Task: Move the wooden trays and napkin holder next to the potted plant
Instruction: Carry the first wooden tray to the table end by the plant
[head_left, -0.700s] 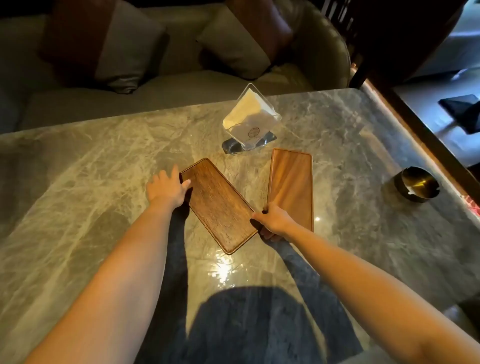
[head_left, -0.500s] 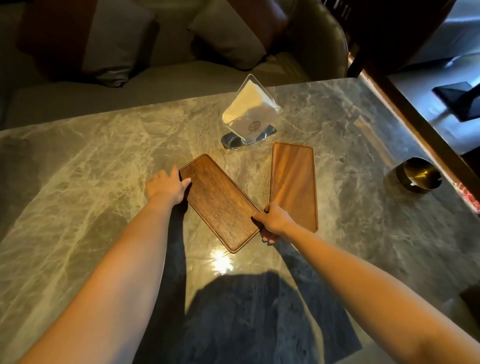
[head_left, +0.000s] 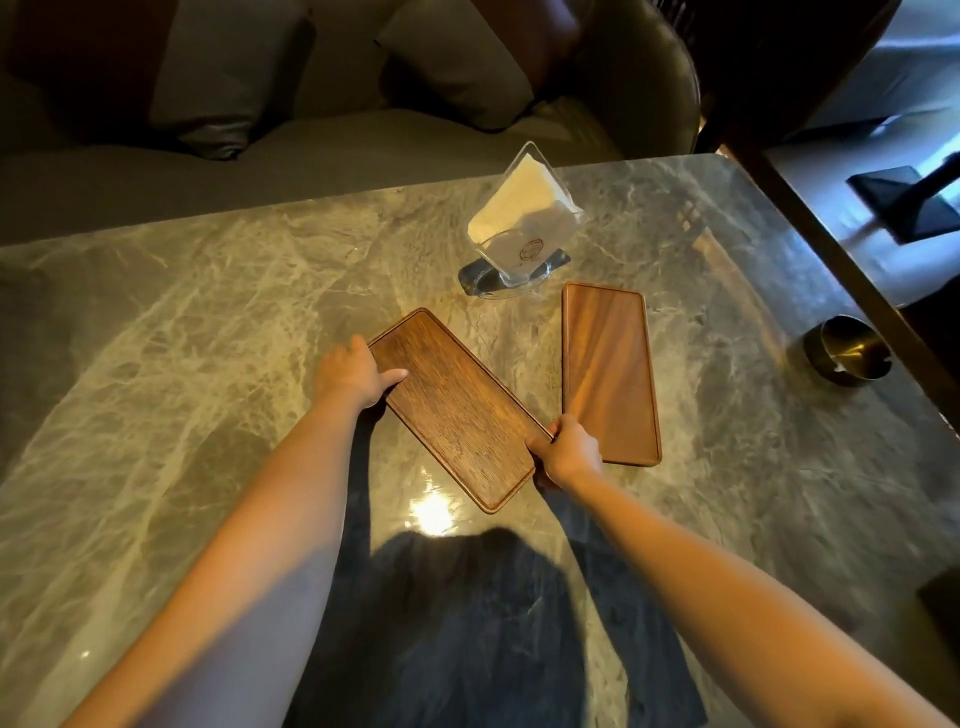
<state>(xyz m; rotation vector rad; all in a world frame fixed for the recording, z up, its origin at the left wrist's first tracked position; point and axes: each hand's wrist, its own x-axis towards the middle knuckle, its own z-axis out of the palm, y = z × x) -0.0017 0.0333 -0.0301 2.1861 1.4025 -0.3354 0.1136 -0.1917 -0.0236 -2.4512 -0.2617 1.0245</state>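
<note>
Two flat wooden trays lie on the marble table (head_left: 156, 322). The darker tray (head_left: 457, 410) sits at a slant in the middle. My left hand (head_left: 353, 371) grips its far left corner, thumb on top. My right hand (head_left: 569, 452) holds its near right edge. The lighter tray (head_left: 608, 371) lies just to the right, lengthwise, untouched. Behind both stands a clear napkin holder (head_left: 524, 228) with white napkins, tilted on a dark base. No potted plant is in view.
A round dark ashtray (head_left: 844, 358) sits near the table's right edge. A sofa with cushions (head_left: 218, 78) runs behind the far edge. A dark wooden rail (head_left: 810, 218) borders the right side. My shadow falls on the near table.
My left thumb has come onto the darker tray's top and the tray's left end looks slightly shifted. The view has tilted a little; the lighter tray and napkin holder stay put.
</note>
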